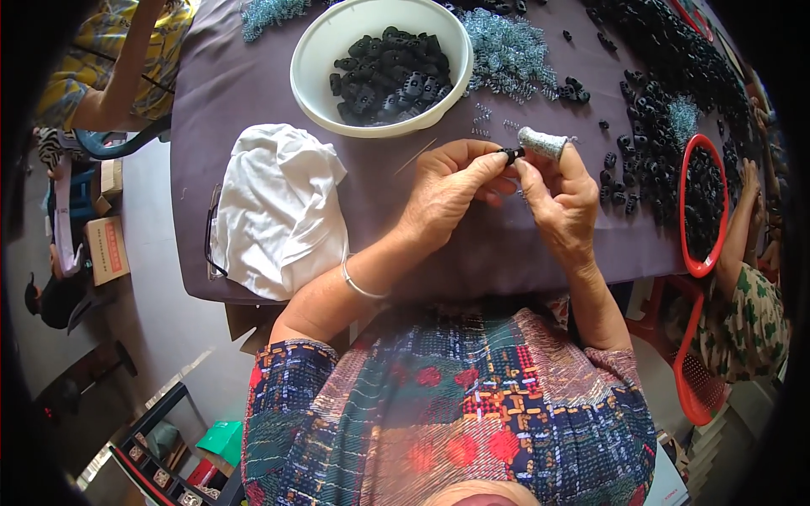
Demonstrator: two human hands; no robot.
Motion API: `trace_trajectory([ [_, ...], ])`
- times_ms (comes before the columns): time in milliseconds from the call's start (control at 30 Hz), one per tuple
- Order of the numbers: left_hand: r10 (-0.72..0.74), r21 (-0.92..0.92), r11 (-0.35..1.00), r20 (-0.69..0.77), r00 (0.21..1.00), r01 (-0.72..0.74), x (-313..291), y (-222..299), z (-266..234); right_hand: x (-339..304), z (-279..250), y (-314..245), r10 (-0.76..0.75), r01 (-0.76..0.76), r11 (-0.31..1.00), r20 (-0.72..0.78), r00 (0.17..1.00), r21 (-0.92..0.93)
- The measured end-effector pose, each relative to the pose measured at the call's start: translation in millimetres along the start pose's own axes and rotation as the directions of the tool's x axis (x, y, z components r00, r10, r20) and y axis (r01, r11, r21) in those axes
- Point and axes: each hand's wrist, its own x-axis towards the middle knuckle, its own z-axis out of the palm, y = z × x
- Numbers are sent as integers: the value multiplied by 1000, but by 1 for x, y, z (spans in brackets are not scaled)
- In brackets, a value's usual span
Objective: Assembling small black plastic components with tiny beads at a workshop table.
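Note:
Above the near part of the table, my left hand (443, 190) pinches a small black plastic cord lock (511, 155) between thumb and fingers. Meeting it from the other side, my right hand (564, 202) has its thumb at the same piece. A pale, speckled wrap (542, 143) covers its forefinger. Whether a spring sits inside the piece is too small to tell. Just beyond my hands lie a few loose metal springs (481, 118) and a thin wooden stick (415, 157). A white bowl (310, 105) holding many black pieces (392, 72) stands farther off, beside a heap of springs (510, 55).
Left of my forearm are a crumpled white cloth (283, 207) and eyeglasses (214, 244). Black pieces (675, 67) spread over the table's right side, near a red-rimmed basket (688, 257). A red chair (693, 392) stands at right. Other people sit at both sides.

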Motion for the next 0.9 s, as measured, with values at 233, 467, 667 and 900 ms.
trace_trajectory([
  [233, -51, -133, 989, 65, 997, 59, -2, 3, -5, -8, 8, -6, -335, 312, 849, 23, 942, -427],
  [467, -86, -202, 975, 55, 995, 95, -2, -1, -4, -7, 6, 1, -336, 313, 838, 31, 941, -447],
  [667, 43, 139, 989, 55, 998, -50, -6, -1, -2, -6, 0, 12, -425, 414, 820, 65, 903, -396],
  [900, 39, 106, 994, 19, 999, -40, -6, 0, 0, -7, 5, 15, -449, 425, 799, 48, 892, -425],
])
